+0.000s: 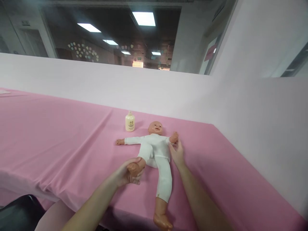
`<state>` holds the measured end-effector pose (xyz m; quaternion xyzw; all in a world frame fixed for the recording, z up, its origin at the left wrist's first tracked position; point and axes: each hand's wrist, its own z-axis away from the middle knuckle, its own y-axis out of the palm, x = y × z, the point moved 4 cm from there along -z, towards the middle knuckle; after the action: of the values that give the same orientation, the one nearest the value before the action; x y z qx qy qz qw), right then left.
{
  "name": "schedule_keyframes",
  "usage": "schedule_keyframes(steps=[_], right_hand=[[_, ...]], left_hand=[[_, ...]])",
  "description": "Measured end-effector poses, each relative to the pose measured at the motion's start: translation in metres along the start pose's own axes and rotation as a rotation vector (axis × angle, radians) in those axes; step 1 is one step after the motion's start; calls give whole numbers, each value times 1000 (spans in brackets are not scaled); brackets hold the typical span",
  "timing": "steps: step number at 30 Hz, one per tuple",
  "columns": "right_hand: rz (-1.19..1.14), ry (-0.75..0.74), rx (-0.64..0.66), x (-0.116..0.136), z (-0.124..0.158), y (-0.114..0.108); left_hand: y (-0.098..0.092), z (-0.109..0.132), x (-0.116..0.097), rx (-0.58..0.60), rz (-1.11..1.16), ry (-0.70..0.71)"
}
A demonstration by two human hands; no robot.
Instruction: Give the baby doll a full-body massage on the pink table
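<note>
A baby doll [156,150] in a white suit lies on its back on the pink table cloth [60,138], head towards the far wall. My left hand [127,173] is closed around the doll's bent leg near the foot [133,167]. My right hand [176,152] rests beside the doll's body, its fingers touching the sleeve just below the doll's hand [173,137]. The doll's other leg stretches straight towards me, its bare foot [162,221] at the table's front edge.
A small cream bottle [130,122] stands upright on the cloth just left of the doll's head. A pale wall runs behind the table and along its right side. A dark chair back [19,211] shows at the lower left.
</note>
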<state>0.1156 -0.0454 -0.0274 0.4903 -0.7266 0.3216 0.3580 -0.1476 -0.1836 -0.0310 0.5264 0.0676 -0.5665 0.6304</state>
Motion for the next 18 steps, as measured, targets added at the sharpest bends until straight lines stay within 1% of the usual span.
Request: schedule_keyframes(steps=[2, 4, 5, 7, 8, 10, 13, 14, 15, 16, 18], right_hand=[[139, -147, 126, 10, 7, 7], [242, -282, 231, 18, 14, 12], [273, -318, 267, 21, 16, 13], [279, -317, 279, 22, 16, 13], [253, -287, 260, 21, 14, 11], [151, -176, 203, 15, 8, 7], [-57, 31, 64, -2, -5, -6], [-116, 76, 8, -8, -9, -11], [-163, 111, -52, -15, -12, -17], [-198, 141, -113, -23, -15, -24], [-240, 231, -204, -40, -18, -35]], left_hand=[[13, -19, -12, -1, 1, -33], [26, -34, -18, -7, -3, -40], [32, -40, -20, -10, -7, -34], [40, -47, -20, -18, -15, -18], [41, -48, -18, -19, -21, -12], [38, -43, -13, -17, -35, -1], [22, -25, 0, -36, -51, 31], [15, -17, 7, -45, -46, 49], [8, -8, 16, -44, -29, 36], [2, 1, 26, -36, -9, 14], [-11, 17, 48, -62, 21, -8]])
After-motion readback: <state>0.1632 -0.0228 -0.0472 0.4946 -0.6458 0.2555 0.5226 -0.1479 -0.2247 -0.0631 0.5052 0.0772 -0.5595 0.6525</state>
